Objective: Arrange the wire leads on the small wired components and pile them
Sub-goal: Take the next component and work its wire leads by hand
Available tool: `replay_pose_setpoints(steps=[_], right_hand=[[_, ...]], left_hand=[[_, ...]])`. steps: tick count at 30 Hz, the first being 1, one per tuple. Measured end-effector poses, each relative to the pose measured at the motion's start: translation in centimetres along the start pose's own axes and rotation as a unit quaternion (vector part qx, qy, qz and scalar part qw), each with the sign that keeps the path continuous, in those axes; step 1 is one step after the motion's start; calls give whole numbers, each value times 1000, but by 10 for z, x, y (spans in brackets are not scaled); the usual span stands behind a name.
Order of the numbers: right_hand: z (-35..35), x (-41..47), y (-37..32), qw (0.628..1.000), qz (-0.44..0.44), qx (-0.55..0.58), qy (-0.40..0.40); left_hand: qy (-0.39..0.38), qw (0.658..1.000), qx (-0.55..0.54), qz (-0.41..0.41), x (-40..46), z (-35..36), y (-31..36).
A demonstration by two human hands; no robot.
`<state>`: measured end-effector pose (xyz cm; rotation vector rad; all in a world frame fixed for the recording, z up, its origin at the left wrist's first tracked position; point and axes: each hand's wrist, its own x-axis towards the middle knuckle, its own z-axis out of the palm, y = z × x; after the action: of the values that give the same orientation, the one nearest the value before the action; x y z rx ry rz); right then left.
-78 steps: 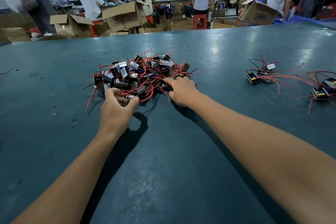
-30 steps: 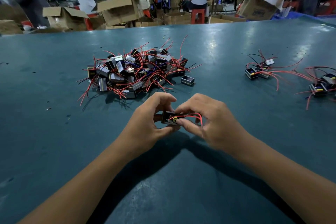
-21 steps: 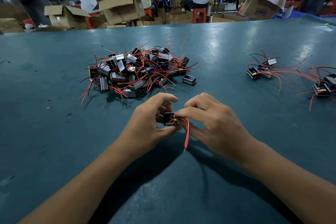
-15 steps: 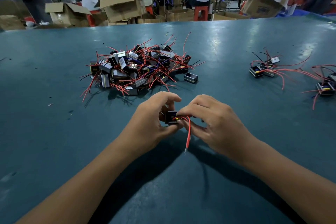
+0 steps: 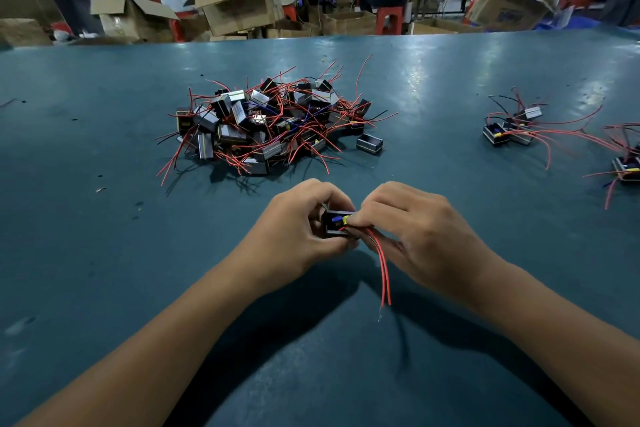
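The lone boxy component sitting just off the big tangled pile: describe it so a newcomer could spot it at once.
On the teal table, find the large central pile of components with red wires. At its right edge lies a single dark component, apart from the heap. Unlike its neighbours, no wire leads show on it.

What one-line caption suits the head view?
Left hand grips a small component while right hand pinches its red leads near the pile.

Two bare forearms are entering from six o'clock, no sleeves showing; the left grip point(image 5: 298, 229) and right grip point(image 5: 419, 232) are wearing no gloves, rings or watches.
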<state>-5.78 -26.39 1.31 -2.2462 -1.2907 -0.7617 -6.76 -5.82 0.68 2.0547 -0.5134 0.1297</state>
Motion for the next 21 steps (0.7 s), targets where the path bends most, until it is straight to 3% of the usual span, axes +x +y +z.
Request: replay_pose_setpoints(steps=[21], right_hand=[[0, 2, 6, 996, 11, 47, -79]], left_hand=[[6, 999, 39, 23, -1, -2, -5]])
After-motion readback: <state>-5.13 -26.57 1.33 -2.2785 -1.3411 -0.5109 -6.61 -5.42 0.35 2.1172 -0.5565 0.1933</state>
